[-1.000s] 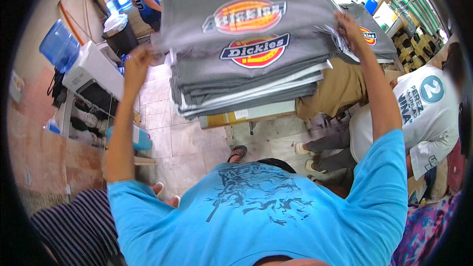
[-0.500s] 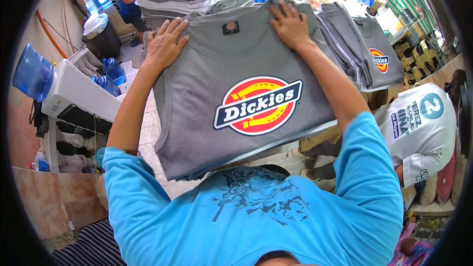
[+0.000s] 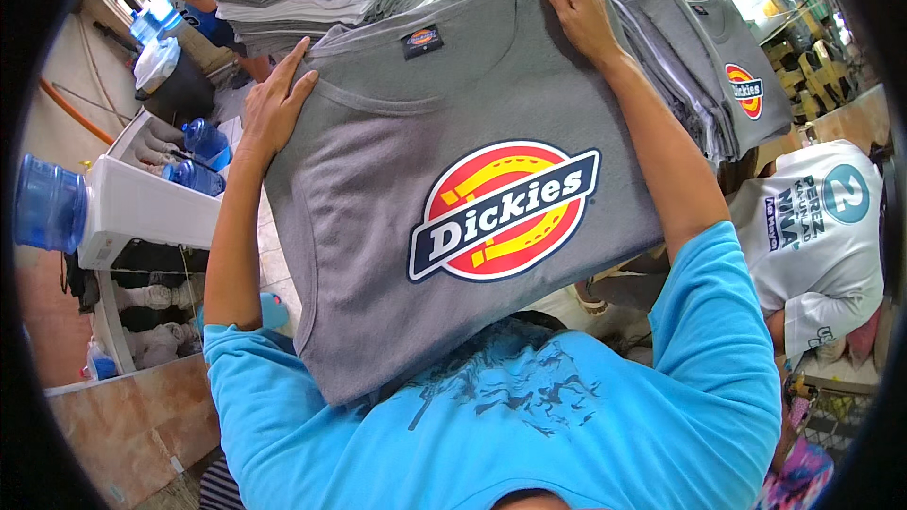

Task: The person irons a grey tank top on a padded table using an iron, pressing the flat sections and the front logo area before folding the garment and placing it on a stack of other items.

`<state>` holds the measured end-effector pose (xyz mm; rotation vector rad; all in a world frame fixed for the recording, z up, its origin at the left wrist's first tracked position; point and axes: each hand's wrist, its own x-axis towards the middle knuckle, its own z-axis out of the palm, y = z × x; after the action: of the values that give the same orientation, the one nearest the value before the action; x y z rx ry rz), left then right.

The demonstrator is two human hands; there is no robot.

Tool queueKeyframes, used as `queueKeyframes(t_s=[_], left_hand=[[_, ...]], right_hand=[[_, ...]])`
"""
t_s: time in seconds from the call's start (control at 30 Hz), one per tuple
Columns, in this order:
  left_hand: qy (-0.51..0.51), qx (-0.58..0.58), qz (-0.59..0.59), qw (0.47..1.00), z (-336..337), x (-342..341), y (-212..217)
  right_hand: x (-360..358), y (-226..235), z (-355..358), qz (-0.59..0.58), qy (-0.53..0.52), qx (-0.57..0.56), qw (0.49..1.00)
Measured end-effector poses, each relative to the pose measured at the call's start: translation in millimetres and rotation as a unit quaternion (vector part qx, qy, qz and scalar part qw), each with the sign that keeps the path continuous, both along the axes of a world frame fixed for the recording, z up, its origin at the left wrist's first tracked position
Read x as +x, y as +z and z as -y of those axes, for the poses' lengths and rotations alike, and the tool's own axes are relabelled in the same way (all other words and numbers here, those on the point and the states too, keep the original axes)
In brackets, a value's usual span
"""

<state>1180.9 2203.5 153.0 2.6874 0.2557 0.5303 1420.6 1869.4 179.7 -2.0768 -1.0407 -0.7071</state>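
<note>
A thick pile of grey shirts (image 3: 368, 189) lies in front of me, its near edge against my chest. The top one bears a red, yellow and dark-blue printed emblem and a small black neck label. At the pile's far left corner, my left hand (image 3: 274, 106) grips the edge, thumb on the cloth. My right hand (image 3: 583, 24) holds the far right corner beside the neckline, fingers over the edge. The undersides of both grips are hidden by the cloth.
Beyond stands a tall stack of grey and white shirts (image 3: 331, 2); another folded grey pile (image 3: 756, 57) is at right. A person in a white shirt (image 3: 808, 236) bends close on the right. A white water dispenser (image 3: 142, 212) with a blue bottle stands left. Other people are farther back.
The shirt pile has come nearer to my chest, its near edge now overlapping my shirt. My hands have gone from lying flat on top to gripping the far corners.
</note>
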Motion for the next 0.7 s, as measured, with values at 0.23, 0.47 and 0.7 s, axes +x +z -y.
queueKeyframes(t_s=[0.23,0.47,0.7], left_hand=[[0.001,0.014,0.006,1.0,3.7,-0.3,9.5],[0.043,0.218,0.01,0.975,19.9,7.8,25.3],[-0.245,0.307,0.102,0.914,146.7,77.9,80.6]], right_hand=[[37.4,24.3,-22.0,-0.026,-0.036,-0.197,0.979],[41.5,46.2,8.6,-0.047,-0.035,0.006,0.998],[-106.6,61.1,101.1,-0.106,-0.095,-0.165,0.976]])
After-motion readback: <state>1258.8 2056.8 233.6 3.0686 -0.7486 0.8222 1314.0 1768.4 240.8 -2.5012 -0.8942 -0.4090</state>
